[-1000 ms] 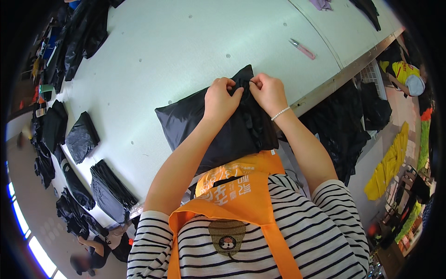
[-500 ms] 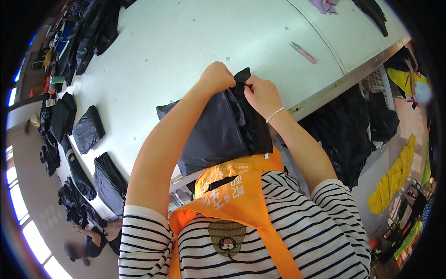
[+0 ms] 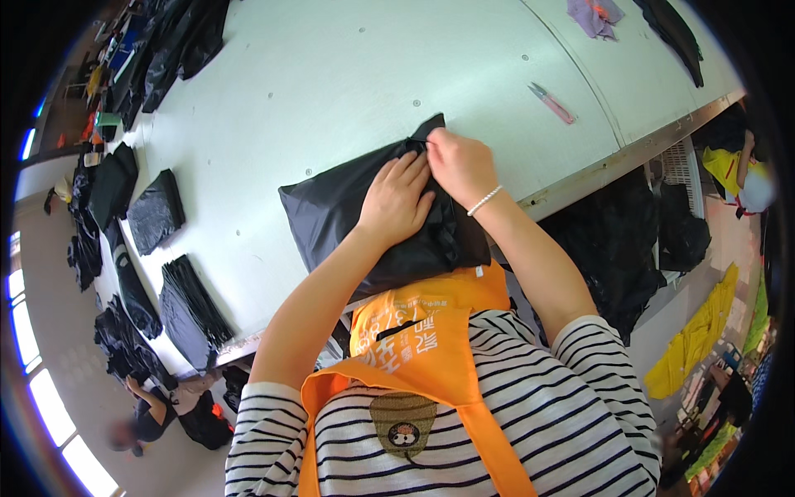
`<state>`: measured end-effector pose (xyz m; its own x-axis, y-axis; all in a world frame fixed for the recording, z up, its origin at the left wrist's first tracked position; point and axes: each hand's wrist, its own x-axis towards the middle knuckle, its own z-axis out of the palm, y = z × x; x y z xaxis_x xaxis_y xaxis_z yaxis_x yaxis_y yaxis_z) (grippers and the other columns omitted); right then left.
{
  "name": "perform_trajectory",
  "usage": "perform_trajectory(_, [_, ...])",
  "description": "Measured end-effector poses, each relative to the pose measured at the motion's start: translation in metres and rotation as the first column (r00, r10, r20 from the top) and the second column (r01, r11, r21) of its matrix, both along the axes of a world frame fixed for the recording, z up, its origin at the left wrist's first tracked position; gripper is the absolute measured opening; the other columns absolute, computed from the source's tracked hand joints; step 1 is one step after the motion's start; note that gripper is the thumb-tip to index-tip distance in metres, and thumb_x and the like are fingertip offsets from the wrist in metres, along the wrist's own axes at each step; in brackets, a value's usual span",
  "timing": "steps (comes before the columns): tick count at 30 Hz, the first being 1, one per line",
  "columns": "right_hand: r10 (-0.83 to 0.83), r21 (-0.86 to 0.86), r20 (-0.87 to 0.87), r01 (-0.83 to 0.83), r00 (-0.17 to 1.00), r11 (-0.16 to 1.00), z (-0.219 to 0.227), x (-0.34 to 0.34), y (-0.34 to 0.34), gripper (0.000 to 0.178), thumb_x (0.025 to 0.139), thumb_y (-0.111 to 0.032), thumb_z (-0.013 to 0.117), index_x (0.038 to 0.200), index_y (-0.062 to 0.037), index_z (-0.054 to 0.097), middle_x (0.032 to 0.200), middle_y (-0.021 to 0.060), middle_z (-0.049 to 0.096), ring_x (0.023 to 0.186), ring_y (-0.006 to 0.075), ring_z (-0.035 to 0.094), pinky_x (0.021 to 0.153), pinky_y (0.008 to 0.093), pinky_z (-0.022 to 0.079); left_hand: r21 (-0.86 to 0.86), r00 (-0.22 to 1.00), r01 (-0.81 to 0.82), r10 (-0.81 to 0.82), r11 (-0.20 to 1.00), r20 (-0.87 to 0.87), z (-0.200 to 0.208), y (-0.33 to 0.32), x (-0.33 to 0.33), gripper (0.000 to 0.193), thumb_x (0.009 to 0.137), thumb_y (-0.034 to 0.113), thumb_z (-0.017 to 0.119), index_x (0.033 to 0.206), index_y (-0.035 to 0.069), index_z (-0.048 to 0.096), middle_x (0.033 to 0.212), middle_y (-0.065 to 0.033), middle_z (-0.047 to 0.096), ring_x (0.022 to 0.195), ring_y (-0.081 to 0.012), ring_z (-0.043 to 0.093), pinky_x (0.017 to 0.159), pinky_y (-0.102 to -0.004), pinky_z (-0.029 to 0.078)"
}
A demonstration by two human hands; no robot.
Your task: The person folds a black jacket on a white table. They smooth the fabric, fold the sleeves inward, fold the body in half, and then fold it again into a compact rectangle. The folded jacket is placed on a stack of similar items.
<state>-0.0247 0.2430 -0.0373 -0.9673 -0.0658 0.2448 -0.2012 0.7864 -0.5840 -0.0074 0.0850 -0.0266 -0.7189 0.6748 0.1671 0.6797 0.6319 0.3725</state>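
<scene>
A folded black garment or piece of smooth, slightly shiny cloth (image 3: 327, 199) lies at the table's near edge, against my orange apron. Flat on top of it rests my left hand (image 3: 397, 199), fingers stretched out and pressing the fabric close to its right-hand fold. My right hand (image 3: 462, 166), with a beaded bracelet at the wrist, pinches the cloth near its far right corner, which sticks up past the fingers. What exactly lies under the right fingers is hidden. The cloth's exact kind cannot be made out.
Thread snips with a pink handle (image 3: 553, 104) lie beyond on the pale table (image 3: 273, 50). Folded black stacks (image 3: 192, 311) and a black bundle (image 3: 157, 211) sit at the left. Purple cloth (image 3: 595, 16) is at the far right. Black fabric (image 3: 600, 240) hangs below the right edge.
My left hand has let go of the cloth's far edge and come nearer, now flat on top. The right hand has shifted slightly left, still pinching. The open fold looks closed over.
</scene>
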Motion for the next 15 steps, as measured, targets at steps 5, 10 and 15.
perform_trajectory(5, [0.137, 0.062, -0.009, -0.136, 0.991, 0.989, -0.002, -0.010, -0.021, 0.006, 0.084, -0.009, 0.049, 0.082, -0.0030, 0.050, 0.074, 0.0131, 0.061, 0.070, 0.0319, 0.062, 0.058, 0.0410, 0.049, 0.133, 0.998, -0.044, 0.038, 0.990, 0.047, -0.036, -0.006, -0.030, 0.023, 0.083, 0.013, 0.051, 0.099, 0.000, 0.061, 0.110, -0.0177, 0.058, 0.111, -0.0359, 0.048, 0.100, -0.0434, 0.036])
perform_trajectory(10, [0.054, 0.051, 0.008, -0.055, 0.998, 0.997, 0.019, 0.026, -0.002, 0.034, 0.075, -0.004, 0.060, 0.109, -0.0010, 0.052, 0.090, 0.0159, 0.056, 0.086, 0.0342, 0.057, 0.072, 0.0407, 0.049, 0.256, 0.978, -0.169, 0.129, 0.952, 0.165, 0.020, -0.025, -0.036, 0.043, 0.076, 0.016, 0.068, 0.118, 0.006, 0.062, 0.130, -0.0149, 0.053, 0.126, -0.0344, 0.044, 0.103, -0.0418, 0.037])
perform_trajectory(15, [-0.074, 0.150, 0.201, 0.044, 0.977, 0.988, 0.021, 0.083, 0.008, 0.043, 0.081, -0.008, 0.059, 0.123, -0.0023, 0.050, 0.091, 0.0158, 0.059, 0.082, 0.0336, 0.060, 0.069, 0.0400, 0.050, -0.256, 0.959, -0.282, 0.279, 0.925, -0.051, 0.006, -0.010, -0.019, 0.093, 0.074, 0.064, 0.062, 0.146, 0.017, 0.029, 0.144, -0.0168, 0.036, 0.133, -0.0327, 0.034, 0.108, -0.0531, 0.025])
